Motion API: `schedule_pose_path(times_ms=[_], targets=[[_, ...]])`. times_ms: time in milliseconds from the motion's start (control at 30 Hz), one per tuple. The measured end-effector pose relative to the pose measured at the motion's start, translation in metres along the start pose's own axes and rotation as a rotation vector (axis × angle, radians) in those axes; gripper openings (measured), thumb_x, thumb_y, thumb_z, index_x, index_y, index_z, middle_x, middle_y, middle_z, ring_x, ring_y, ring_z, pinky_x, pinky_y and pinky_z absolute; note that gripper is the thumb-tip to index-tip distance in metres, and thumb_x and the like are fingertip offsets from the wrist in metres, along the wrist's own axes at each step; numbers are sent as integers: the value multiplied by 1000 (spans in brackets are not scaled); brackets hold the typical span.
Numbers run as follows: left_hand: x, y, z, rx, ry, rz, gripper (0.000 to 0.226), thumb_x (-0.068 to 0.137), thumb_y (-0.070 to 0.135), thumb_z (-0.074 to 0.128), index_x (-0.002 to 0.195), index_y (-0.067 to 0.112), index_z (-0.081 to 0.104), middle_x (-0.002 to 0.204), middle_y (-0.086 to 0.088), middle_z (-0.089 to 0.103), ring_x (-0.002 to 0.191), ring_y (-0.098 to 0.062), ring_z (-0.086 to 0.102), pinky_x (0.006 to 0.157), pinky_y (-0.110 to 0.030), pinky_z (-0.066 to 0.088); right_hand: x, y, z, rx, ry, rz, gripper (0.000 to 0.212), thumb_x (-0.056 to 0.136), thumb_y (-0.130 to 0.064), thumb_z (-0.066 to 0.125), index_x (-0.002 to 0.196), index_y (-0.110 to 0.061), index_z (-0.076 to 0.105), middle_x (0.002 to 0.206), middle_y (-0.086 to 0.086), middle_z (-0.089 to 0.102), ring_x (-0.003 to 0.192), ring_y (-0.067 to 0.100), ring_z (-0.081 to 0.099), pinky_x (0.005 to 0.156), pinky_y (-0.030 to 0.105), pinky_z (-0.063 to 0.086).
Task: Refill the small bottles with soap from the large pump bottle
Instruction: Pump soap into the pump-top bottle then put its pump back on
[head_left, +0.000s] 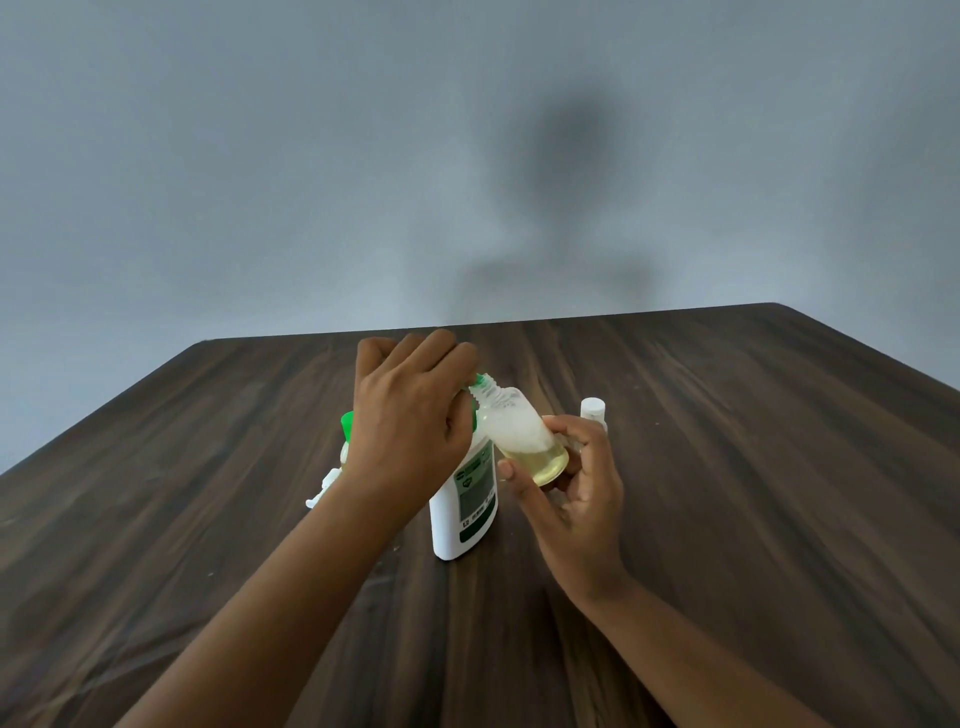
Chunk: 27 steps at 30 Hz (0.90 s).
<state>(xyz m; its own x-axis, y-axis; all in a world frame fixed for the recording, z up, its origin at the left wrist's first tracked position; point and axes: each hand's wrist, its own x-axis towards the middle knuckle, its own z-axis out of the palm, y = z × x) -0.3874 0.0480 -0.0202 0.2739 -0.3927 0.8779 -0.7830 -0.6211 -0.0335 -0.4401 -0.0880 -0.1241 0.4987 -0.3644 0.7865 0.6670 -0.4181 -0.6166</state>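
Pumping: right grip (576, 488) is pinching a small clear plastic bottle (519, 439).
Left grip (410, 415) is clasping the white pump bottle's (462, 512) head; keep nozzle aligned.

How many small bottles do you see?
3: a tilted bottle in the right hand, a green-capped bottle behind the left hand, a white-capped bottle behind the right hand. Hands may hide more.

Dark wooden table (727, 467), seemingly grey wall (260, 156)
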Motion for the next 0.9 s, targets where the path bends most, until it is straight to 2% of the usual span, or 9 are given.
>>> schedule_pose_path(times_ms=[100,200,433,533,633,700,900], targets=[[-5,-1,6,-32,35,-34,13,72,6,38,69,12,49,67,1,47,64,-15,37,67,-28,22,-1,0,0,-29,-5,4,39,88,-45,66,117,-28,47,113,-2,57,102,25,64,71,35,61],[-11,-3,12,-34,47,-48,13,73,5,38,69,12,49,67,0,46,64,-15,37,67,-28,22,-2,1,0,-45,-9,-3,38,88,-46,66,117,-30,47,112,-12,54,102,22,63,72,31,60],[-1,-7,7,-65,26,-2,14,75,9,38,70,11,51,69,0,50,65,-15,40,68,-31,28,0,1,0,-5,7,2,39,87,-39,69,118,-25,49,112,-2,57,103,26,64,70,38,61],[2,-8,8,-103,14,2,12,74,9,38,69,11,50,70,0,50,65,-16,39,68,-31,30,1,1,-1,-7,11,-3,39,85,-33,71,117,-25,49,111,-4,57,101,24,64,70,34,61],[-6,-6,13,-135,63,-47,12,71,6,37,66,10,47,66,-1,45,65,-14,34,63,-30,27,0,0,-1,-23,9,-16,39,86,-37,70,116,-26,49,111,-10,55,101,20,63,72,25,58],[-11,-5,16,-133,78,-61,12,70,5,36,65,9,47,65,-1,44,66,-14,34,63,-27,24,-1,1,0,-33,-1,-15,38,87,-42,67,117,-29,48,112,-11,54,102,21,62,73,25,58],[-7,-5,11,-112,58,-35,14,72,7,37,66,8,50,66,-2,47,65,-14,35,64,-29,26,0,0,0,-21,9,-29,37,88,-41,67,117,-27,48,111,-3,56,100,22,63,72,25,58]])
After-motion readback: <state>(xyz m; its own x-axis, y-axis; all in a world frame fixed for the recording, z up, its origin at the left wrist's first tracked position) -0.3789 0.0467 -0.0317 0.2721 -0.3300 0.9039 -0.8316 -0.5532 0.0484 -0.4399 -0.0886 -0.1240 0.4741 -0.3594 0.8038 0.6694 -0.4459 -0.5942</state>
